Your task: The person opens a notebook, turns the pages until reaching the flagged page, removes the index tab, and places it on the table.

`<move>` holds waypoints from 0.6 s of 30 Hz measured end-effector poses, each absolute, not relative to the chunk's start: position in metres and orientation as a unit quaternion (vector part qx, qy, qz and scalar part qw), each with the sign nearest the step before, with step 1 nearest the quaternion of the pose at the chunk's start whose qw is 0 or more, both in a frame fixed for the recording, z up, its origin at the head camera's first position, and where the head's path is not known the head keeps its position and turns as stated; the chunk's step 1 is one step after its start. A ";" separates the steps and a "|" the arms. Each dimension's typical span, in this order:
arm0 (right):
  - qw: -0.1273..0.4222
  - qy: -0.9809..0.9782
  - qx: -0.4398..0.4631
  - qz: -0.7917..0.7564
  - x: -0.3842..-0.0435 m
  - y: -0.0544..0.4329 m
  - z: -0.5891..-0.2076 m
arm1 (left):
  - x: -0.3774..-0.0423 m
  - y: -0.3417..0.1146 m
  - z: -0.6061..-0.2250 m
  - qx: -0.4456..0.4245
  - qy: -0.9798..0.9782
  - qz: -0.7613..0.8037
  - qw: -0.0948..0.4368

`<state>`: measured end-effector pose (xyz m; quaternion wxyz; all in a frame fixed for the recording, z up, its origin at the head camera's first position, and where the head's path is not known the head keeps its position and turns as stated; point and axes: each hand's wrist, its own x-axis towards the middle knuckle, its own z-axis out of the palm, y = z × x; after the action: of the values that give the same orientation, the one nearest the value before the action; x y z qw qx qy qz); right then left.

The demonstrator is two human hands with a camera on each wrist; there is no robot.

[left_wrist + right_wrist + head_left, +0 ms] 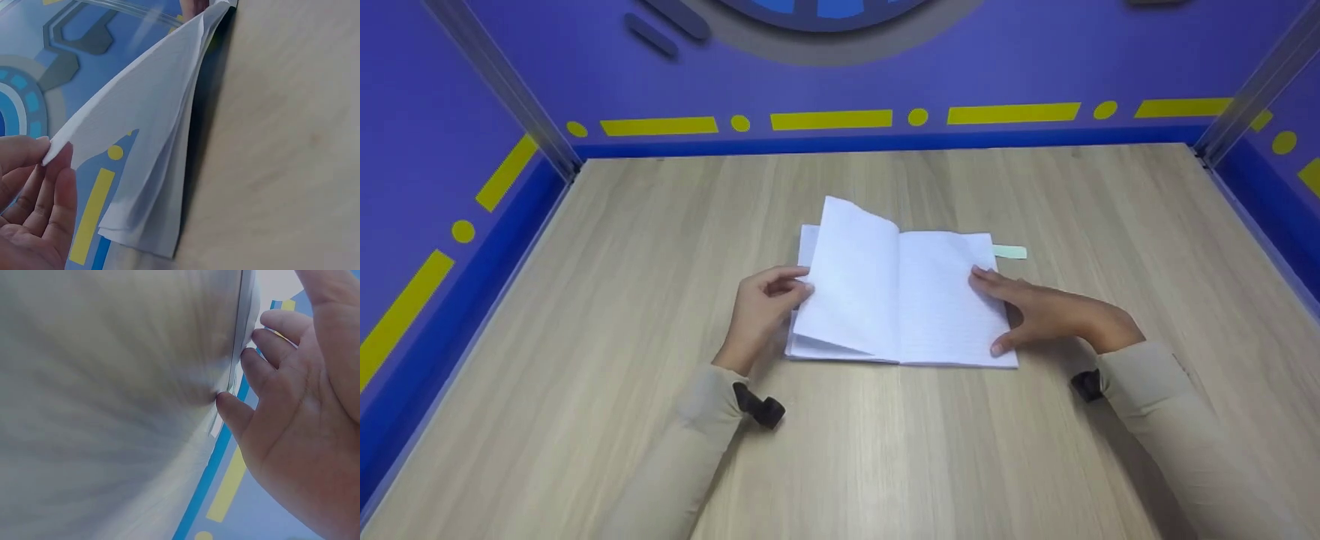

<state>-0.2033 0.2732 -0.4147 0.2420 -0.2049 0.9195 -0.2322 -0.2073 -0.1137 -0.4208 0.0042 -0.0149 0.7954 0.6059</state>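
An open notebook [941, 300] with lined white pages lies at the middle of the wooden table. My left hand [765, 304] pinches the outer edge of a raised page [851, 277] between thumb and fingers, and the left wrist view shows that page [129, 95] slanting up from the leaves beneath. Across the notebook, my right hand [1046, 311] rests on the right page's outer edge, thumb and fingers spread. In the right wrist view its fingertips [256, 365] meet the notebook's side. A pale green tab [1010, 252] sticks out past the right page.
The wooden table [660, 225] extends around the notebook on all sides. Blue-purple panels [825, 90] with yellow dashes and dots stand along its back, left and right. A black wrist strap with a small device [761, 409] sits at the left sleeve, another [1087, 385] at the right.
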 end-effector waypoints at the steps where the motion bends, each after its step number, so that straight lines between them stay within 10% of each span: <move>1: 0.242 0.920 -0.204 -0.230 -0.204 0.273 -0.415 | -0.208 -0.115 -0.422 -0.017 0.795 0.606 0.006; 18: 0.246 0.920 -0.219 -0.213 -0.208 0.274 -0.414 | -0.204 -0.132 -0.437 -0.049 0.815 0.576 0.035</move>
<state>-0.2080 0.2743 -0.4145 0.2458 -0.2185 0.9200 -0.2133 -0.2042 -0.1320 -0.4374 0.0349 -0.0486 0.8150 0.5764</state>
